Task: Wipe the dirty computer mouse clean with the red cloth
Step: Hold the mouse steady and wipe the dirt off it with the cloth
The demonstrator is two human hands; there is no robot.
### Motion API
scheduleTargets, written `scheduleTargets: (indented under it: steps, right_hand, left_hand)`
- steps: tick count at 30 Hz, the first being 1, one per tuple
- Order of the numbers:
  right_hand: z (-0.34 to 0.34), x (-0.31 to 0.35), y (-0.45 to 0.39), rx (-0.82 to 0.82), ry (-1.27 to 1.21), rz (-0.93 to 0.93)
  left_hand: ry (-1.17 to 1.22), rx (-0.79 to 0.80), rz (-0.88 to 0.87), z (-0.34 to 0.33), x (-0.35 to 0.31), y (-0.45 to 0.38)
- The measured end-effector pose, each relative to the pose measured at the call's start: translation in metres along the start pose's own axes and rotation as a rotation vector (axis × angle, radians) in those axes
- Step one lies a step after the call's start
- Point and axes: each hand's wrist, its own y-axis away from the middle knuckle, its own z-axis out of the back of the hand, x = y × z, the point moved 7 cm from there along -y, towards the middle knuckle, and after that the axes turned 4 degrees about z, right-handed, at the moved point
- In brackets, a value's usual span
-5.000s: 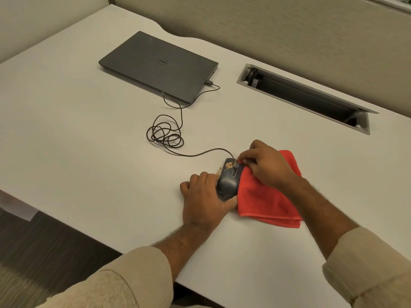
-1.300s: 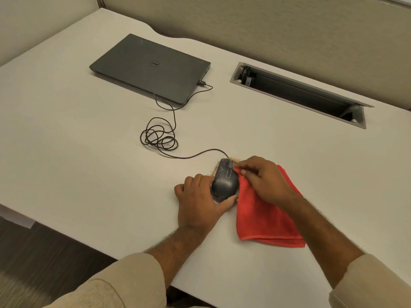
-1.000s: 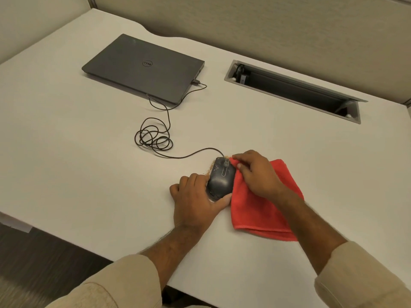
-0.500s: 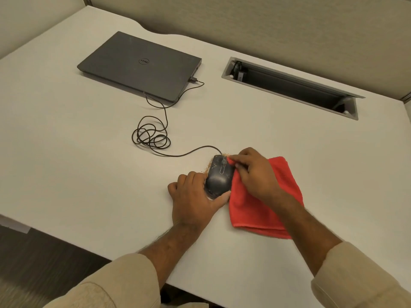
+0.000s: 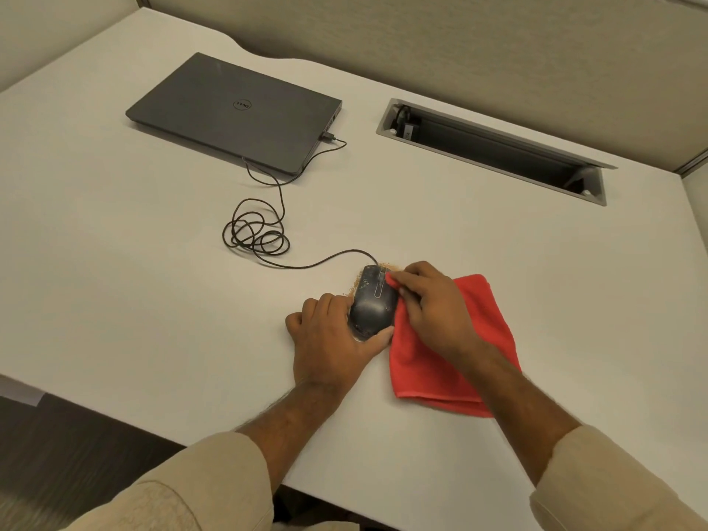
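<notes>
We see the dark mouse (image 5: 373, 300) near the desk's (image 5: 115, 262) front edge, faint specks on its top and brown crumbs (image 5: 358, 281) scattered at its far end. Our left hand (image 5: 331, 335) grips its left side and rear, hiding that flank. Our right hand (image 5: 431, 304) pinches the red cloth (image 5: 440, 366) against the mouse's right button; its fingertips seem tucked into the fold. The cable (image 5: 256, 235) coils toward the closed laptop (image 5: 233, 113).

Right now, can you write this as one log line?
left hand: holds mouse | right hand: presses red cloth on mouse's right side | crumbs on desk
</notes>
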Motion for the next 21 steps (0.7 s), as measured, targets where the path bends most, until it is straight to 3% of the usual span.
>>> scheduleTargets:
  steps: [7,11,14,21]
  right_hand:
    - [0.002,0.024,0.031,0.094,-0.041,0.196]
    - [0.015,-0.002,0.011,-0.087,-0.115,-0.014]
    - [0.006,-0.010,-0.001,-0.070,-0.007,-0.105]
    - [-0.004,0.029,0.029,0.068,0.036,0.154]
  left_hand:
    - [0.015,-0.005,0.000,-0.001,0.001,0.000]
    - [0.026,-0.006,-0.001,0.000,0.000,0.000]
    - [0.023,0.007,0.001,0.000,0.000,-0.001]
    - [0.020,0.016,0.009,0.000,0.001,-0.001]
